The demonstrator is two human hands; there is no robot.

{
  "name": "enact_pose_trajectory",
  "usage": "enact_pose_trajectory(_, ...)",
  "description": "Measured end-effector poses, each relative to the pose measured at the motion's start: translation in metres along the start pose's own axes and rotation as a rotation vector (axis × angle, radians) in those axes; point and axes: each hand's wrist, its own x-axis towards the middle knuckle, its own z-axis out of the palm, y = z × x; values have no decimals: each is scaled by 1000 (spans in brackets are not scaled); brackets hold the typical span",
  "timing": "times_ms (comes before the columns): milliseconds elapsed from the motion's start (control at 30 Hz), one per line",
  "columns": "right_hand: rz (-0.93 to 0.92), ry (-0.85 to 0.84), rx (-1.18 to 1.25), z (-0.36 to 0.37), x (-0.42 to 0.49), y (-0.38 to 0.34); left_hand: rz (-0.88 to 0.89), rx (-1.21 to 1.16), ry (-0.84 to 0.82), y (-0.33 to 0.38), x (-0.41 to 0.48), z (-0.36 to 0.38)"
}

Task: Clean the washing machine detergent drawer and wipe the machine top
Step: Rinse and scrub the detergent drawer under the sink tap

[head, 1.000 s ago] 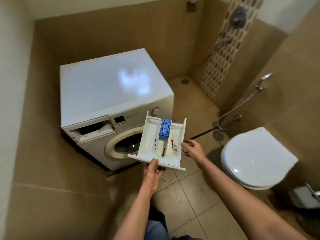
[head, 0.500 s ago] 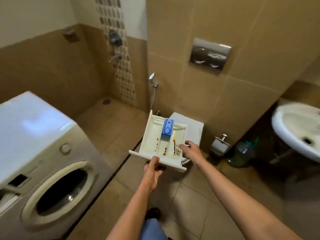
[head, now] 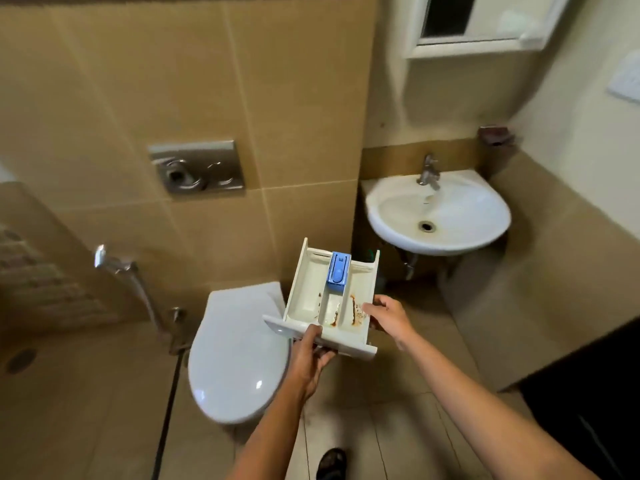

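Observation:
The white detergent drawer (head: 308,289) hangs in the air in front of me, over the floor between the toilet and the basin. It has a blue insert (head: 337,271) in its middle channel and brown stains in the near compartments. My left hand (head: 310,358) grips its front panel from below, thumb on top. My right hand (head: 386,315) holds the drawer's right wall. The washing machine is out of view.
A white toilet (head: 235,355) with its lid down stands at lower left, with a flush plate (head: 197,166) on the wall above and a spray hose (head: 114,265) to its left. A white wall basin (head: 438,211) with a tap (head: 427,173) hangs at right.
My view has swung right, from the washing machine past the toilet to the basin. Both hands carry the drawer along with the same grip.

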Motion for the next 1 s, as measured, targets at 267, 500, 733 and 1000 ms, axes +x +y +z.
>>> enact_pose_trajectory(267, 51, 247, 150, -78, 54, -16, -107, 255, -175, 30, 82, 101)
enact_pose_trajectory(500, 115, 318, 253, -143, 103, -15, -152, 394, -223, 31, 142, 183)
enact_pose_trajectory(733, 132, 320, 278, -226, 180, -23, -159, 409, -199, 16, 206, 283)
enact_pose_trajectory(1000, 155, 223, 142, -308, 280, -42, -155, 410, -32, 9, 268, 379)
